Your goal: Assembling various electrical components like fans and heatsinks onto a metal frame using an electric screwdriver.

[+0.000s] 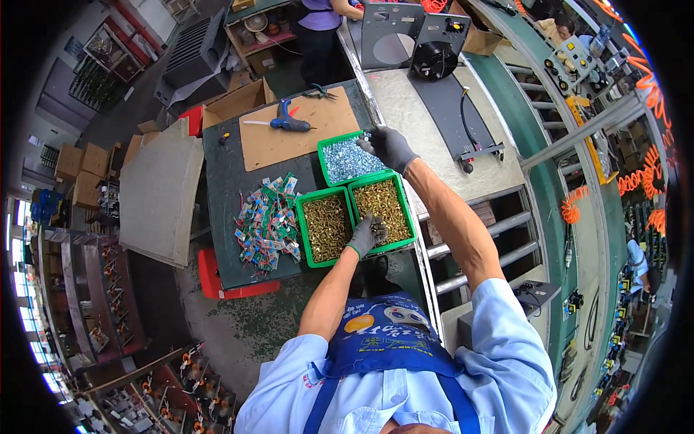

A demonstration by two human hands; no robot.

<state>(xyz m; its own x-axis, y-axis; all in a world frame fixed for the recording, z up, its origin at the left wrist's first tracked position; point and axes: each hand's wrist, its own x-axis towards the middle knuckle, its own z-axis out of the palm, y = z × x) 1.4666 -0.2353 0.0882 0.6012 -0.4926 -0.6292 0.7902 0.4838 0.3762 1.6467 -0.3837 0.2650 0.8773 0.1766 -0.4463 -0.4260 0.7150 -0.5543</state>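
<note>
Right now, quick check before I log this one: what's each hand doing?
Left hand: at the brass-coloured screws; grip and anything held cannot be told.
Right hand: by the silvery pieces; grip cannot be told either.

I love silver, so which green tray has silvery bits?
The green tray nearest the cardboard sheet; it holds silvery bits, while the other two trays hold golden ones.

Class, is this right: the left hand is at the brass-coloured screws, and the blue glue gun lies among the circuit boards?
No: the head view shows the blue glue gun lying on the cardboard. The left hand is at the screws.
</note>
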